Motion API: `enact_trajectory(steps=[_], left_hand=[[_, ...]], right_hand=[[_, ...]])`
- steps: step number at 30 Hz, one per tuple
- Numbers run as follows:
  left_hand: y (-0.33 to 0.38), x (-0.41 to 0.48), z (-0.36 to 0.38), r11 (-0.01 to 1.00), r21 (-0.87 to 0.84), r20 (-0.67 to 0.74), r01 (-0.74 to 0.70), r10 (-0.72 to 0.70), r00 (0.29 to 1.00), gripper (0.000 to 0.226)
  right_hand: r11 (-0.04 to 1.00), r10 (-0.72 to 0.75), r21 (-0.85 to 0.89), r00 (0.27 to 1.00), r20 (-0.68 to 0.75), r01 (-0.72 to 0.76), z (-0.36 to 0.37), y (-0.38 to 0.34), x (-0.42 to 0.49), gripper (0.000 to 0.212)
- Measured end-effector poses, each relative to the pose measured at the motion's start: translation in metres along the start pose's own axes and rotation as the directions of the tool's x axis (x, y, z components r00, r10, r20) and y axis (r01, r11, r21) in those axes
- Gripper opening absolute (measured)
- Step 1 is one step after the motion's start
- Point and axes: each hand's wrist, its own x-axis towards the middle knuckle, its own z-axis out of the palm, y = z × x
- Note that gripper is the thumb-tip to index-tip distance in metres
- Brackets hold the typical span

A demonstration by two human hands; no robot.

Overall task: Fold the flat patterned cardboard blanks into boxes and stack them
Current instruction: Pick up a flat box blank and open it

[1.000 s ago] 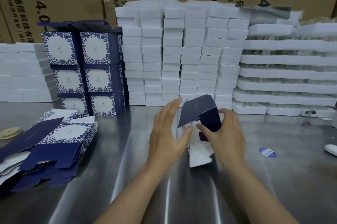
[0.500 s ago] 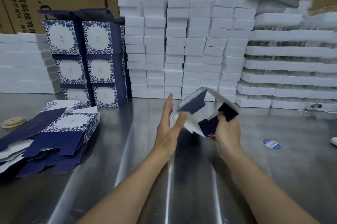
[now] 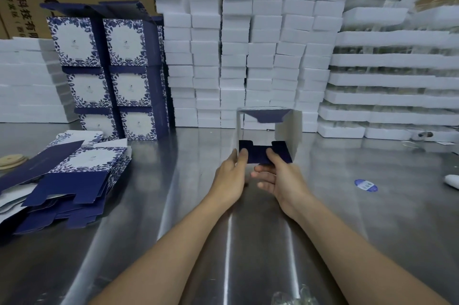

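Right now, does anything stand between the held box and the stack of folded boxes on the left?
Nothing visible: only table surface lies between the held box and the stack; the flat blanks lie nearer, off that path.

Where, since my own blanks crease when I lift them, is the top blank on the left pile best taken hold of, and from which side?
Probably the navy flap of the top blank, pinched from the near side. The blank lies flat, patterned face up; that flap's notched edge lies free toward you, while a navy sheet overlaps its far left corner.
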Motion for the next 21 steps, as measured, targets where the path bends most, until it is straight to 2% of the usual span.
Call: enact_trajectory(steps=[2, 5, 9, 13, 16, 19, 21], left_hand=[[0.0, 0.0, 0.001, 1.0, 0.018, -0.024, 0.007, -0.006, 1.0, 0.052], [0.0, -0.001, 0.003, 0.999, -0.009, -0.026, 0.051, -0.051, 0.998, 0.06], [0.005, -0.002, 0.008, 0.994, -0.094, 0.008, 0.054, -0.053, 0.999, 0.064], [0.006, -0.003, 0.012, 0.975, -0.211, 0.009, 0.065, -0.065, 0.998, 0.055], [0.008, -0.007, 0.01, 0.95, -0.296, 0.011, 0.096, -0.097, 0.995, 0.046], [0.011, -0.012, 0.012, 0.951, -0.295, 0.011, 0.088, -0.089, 0.996, 0.045], [0.011, -0.015, 0.013, 0.949, -0.304, 0.003, 0.078, -0.081, 0.997, 0.044]], right_hand=[[1.0, 0.001, 0.002, 1.0, -0.009, -0.001, -0.001, -0.001, -0.002, 0.033], [1.0, 0.013, -0.005, 1.0, -0.011, -0.013, 0.002, -0.002, -0.007, 0.039], [0.999, 0.008, -0.045, 1.0, -0.008, -0.009, 0.002, -0.005, -0.015, 0.039], [0.997, -0.003, -0.074, 1.0, -0.01, 0.002, 0.003, -0.007, -0.018, 0.036], [0.999, 0.052, 0.004, 0.998, 0.021, -0.052, 0.007, -0.008, -0.019, 0.034], [0.986, 0.094, 0.129, 0.992, 0.079, -0.104, 0.005, -0.01, -0.021, 0.027], [0.99, 0.091, 0.101, 0.989, 0.115, -0.103, 0.004, -0.009, -0.021, 0.027]])
